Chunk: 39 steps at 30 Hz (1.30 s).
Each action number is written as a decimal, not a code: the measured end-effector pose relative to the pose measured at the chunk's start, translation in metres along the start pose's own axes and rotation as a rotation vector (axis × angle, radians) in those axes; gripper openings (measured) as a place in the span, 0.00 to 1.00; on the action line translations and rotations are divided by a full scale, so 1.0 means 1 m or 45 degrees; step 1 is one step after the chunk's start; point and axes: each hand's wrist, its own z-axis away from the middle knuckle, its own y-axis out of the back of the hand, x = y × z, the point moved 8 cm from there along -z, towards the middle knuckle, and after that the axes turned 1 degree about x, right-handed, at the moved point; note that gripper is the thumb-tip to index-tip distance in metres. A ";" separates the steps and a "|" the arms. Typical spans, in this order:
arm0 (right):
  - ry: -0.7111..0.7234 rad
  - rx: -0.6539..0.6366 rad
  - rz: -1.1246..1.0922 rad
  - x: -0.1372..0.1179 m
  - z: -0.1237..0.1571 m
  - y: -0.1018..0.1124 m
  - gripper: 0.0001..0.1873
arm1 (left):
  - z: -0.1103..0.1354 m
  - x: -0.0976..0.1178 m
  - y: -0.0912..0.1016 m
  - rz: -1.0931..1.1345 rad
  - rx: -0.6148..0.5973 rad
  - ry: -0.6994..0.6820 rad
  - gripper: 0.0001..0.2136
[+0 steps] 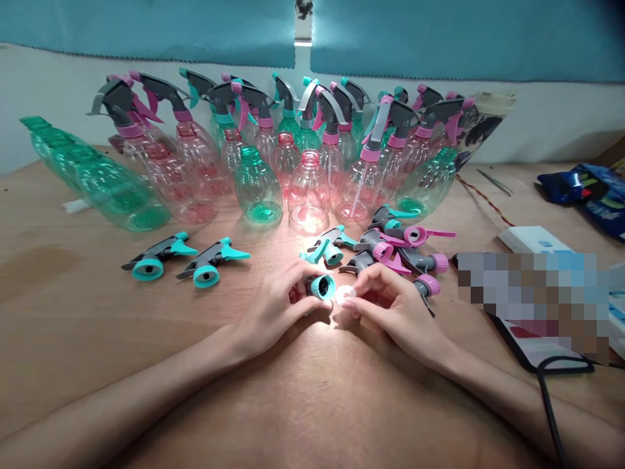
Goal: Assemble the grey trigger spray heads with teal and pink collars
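My left hand (pixel 278 296) is closed around a grey and turquoise spray trigger head (pixel 323 287), its round collar turned toward me. Between the thumb and fingers of my right hand (pixel 390 303) is a small white round piece (pixel 344 295), right beside the collar; glare hides its detail. Just beyond my hands lies a pile of loose trigger heads, among them a turquoise one (pixel 333 254) and a pink one (pixel 382 251). Two more turquoise trigger heads (pixel 206 276) rest on the table to the left of my left hand.
Behind stand several pink bottles (pixel 309 195) and green bottles (pixel 258 195), many topped with trigger heads. More green bottles (pixel 117 189) lean at the left. On the right are a blurred-out flat device (pixel 547 355), a white power strip (pixel 532 238), a black cable (pixel 549 404) and a blue packet (pixel 600 195).
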 end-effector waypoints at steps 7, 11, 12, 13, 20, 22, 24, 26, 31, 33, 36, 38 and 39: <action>-0.023 -0.051 0.046 0.000 0.001 -0.001 0.05 | 0.002 0.002 -0.002 -0.030 -0.024 -0.020 0.09; -0.062 -0.057 0.084 0.000 0.002 0.000 0.09 | 0.001 0.002 -0.002 -0.018 -0.026 -0.004 0.09; -0.073 -0.077 0.076 0.000 0.002 -0.001 0.10 | 0.002 0.003 -0.003 -0.008 -0.028 -0.004 0.10; -0.076 -0.105 0.069 -0.001 0.003 -0.003 0.10 | 0.002 0.004 -0.004 0.006 -0.030 -0.003 0.10; 0.005 -0.213 0.086 -0.004 0.008 -0.010 0.09 | 0.010 0.009 -0.018 0.148 -0.137 0.025 0.11; 0.030 -0.225 0.152 -0.004 0.008 -0.010 0.09 | 0.012 0.010 -0.020 0.172 -0.162 0.025 0.12; 0.063 -0.224 0.209 -0.006 0.007 -0.009 0.09 | 0.012 0.012 -0.021 0.191 -0.179 0.017 0.11; 0.089 -0.234 0.232 -0.008 0.007 -0.010 0.09 | 0.012 0.013 -0.022 0.201 -0.196 0.006 0.10; 0.131 -0.325 0.307 -0.010 0.008 -0.015 0.09 | 0.011 0.012 -0.021 0.213 -0.175 0.018 0.08; 0.252 -0.265 0.382 -0.017 0.008 -0.012 0.10 | 0.010 0.010 -0.020 0.229 -0.159 0.030 0.11; 0.542 -0.048 0.534 -0.035 0.013 -0.001 0.14 | 0.010 0.009 -0.020 0.254 -0.153 0.035 0.14; 0.716 0.012 0.613 -0.046 0.018 0.001 0.19 | 0.009 0.008 -0.020 0.272 -0.145 0.048 0.13; 0.781 0.000 0.648 -0.049 0.020 -0.001 0.21 | 0.009 0.008 -0.020 0.279 -0.140 0.054 0.13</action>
